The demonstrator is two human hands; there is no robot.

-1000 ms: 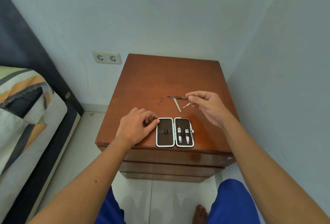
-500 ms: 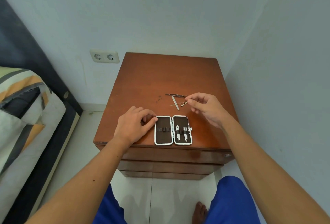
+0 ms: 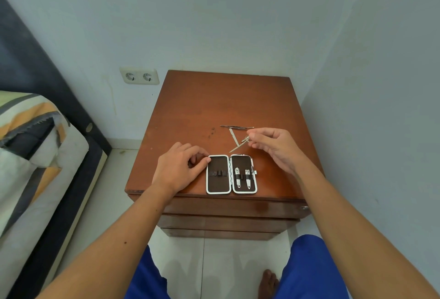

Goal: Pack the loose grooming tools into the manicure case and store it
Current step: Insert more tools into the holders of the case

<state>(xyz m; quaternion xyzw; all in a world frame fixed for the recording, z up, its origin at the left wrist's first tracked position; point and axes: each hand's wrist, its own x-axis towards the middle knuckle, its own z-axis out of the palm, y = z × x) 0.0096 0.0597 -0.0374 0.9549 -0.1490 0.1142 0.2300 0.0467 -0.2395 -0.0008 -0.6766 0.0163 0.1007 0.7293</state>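
Observation:
The manicure case (image 3: 218,159) lies open near the nightstand's front edge. Its left half is empty; two nail clippers (image 3: 242,177) sit strapped in the right half. My left hand (image 3: 178,169) rests beside it with curled fingers, thumb pressed on the case's left rim. My right hand (image 3: 273,147) pinches small scissors (image 3: 239,145) just above the tabletop, their tip pointing down-left toward the case. A nail file (image 3: 233,137) and tweezers (image 3: 235,127) lie loose on the wood behind the case.
The wooden nightstand (image 3: 214,103) stands in a wall corner, with drawers below its front edge. A bed (image 3: 35,155) is to the left and a double wall socket (image 3: 139,76) at the back left. My knees and one bare foot show below.
My right hand left the tweezers' end, pinched the small scissors and lifted them slightly toward the case. My left hand stayed at the case's left rim.

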